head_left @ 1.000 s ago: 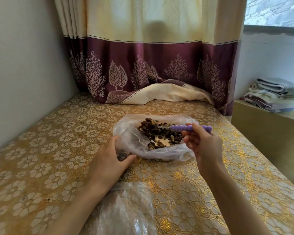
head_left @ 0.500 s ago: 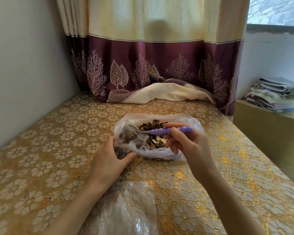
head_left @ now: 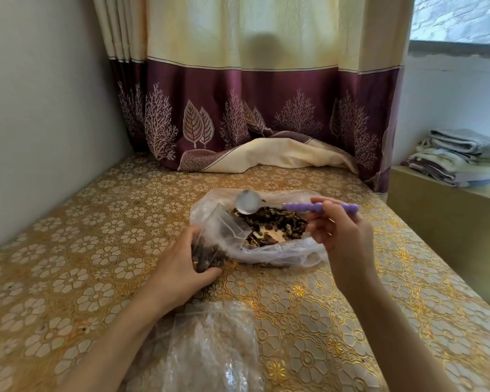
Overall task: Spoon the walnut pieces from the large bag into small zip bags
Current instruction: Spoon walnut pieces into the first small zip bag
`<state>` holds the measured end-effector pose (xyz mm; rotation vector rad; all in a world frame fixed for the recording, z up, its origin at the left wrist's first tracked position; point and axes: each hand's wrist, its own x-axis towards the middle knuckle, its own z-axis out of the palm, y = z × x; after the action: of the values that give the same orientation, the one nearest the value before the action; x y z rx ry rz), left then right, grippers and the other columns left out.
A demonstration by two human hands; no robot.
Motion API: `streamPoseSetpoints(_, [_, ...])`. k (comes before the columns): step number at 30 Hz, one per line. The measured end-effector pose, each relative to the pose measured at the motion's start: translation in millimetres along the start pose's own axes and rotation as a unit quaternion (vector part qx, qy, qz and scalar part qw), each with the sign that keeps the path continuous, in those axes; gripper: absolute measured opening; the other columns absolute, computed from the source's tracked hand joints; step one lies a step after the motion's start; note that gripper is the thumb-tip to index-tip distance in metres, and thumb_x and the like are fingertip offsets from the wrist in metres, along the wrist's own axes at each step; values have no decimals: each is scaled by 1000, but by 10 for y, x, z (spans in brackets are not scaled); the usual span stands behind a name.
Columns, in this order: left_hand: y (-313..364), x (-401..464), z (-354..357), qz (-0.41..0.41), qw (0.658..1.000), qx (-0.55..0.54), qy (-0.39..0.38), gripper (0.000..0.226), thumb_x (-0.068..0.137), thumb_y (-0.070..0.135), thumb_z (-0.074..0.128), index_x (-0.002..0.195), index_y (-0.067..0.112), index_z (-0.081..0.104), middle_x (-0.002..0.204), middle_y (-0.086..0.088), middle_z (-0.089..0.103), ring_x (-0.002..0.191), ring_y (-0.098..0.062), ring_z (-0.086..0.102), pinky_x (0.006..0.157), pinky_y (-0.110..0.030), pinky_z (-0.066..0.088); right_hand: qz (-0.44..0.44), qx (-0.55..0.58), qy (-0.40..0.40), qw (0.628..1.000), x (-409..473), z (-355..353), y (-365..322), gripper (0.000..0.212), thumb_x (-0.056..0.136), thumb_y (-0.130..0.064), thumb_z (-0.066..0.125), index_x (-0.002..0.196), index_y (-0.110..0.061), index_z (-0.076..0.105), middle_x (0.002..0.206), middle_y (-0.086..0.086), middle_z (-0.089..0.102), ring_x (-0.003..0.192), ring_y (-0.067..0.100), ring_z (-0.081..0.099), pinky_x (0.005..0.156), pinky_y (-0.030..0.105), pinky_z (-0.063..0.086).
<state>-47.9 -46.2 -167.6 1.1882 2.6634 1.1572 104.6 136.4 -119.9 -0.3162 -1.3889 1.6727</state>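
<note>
The large clear bag (head_left: 289, 251) lies open in the middle of the table with dark walnut pieces (head_left: 275, 224) heaped inside. My left hand (head_left: 181, 267) grips a small zip bag (head_left: 210, 251) part full of walnut pieces, at the big bag's left edge. My right hand (head_left: 343, 236) pinches the purple handle of a spoon (head_left: 294, 205). Its metal bowl is empty and hovers over the walnuts at the far side of the big bag.
A pile of clear plastic bags (head_left: 210, 349) lies at the near edge between my forearms. The table has a gold floral cloth (head_left: 96, 236). A wall runs along the left, a curtain (head_left: 252, 117) hangs behind, and folded towels (head_left: 458, 157) sit on a ledge at right.
The spoon carried walnuts left to the small zip bag, emptied there, and has swung back up over the large bag. My left hand still holds the small bag.
</note>
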Motion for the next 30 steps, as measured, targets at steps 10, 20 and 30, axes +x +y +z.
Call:
streamPoseSetpoints(10, [-37, -9, -28, -9, 999, 0, -42, 79, 71, 35, 75, 133, 29, 27, 119, 3, 46, 110, -17, 45, 97, -42, 41, -18, -203, 99, 974, 127, -258, 155, 20, 85, -5, 52, 72, -9, 67, 72, 7, 73, 53, 13, 48, 54, 26, 38])
streamPoseSetpoints(20, [-10, -51, -11, 40, 998, 46, -16, 73, 80, 32, 66, 142, 28, 27, 118, 10, 38, 108, -10, 36, 95, -26, 31, 42, -176, 41, 983, 75, -135, 113, 42, 83, 0, 48, 45, -9, 63, 67, 14, 71, 41, 8, 38, 39, 17, 30])
streamPoseSetpoints(30, [6, -91, 41, 22, 996, -7, 91, 48, 76, 31, 73, 110, 33, 39, 96, 13, 54, 89, -12, 56, 67, -16, 41, 70, -153, 39, 985, 26, -89, 144, 44, 84, 0, 47, 44, -9, 64, 59, 8, 69, 43, 12, 45, 38, 18, 34])
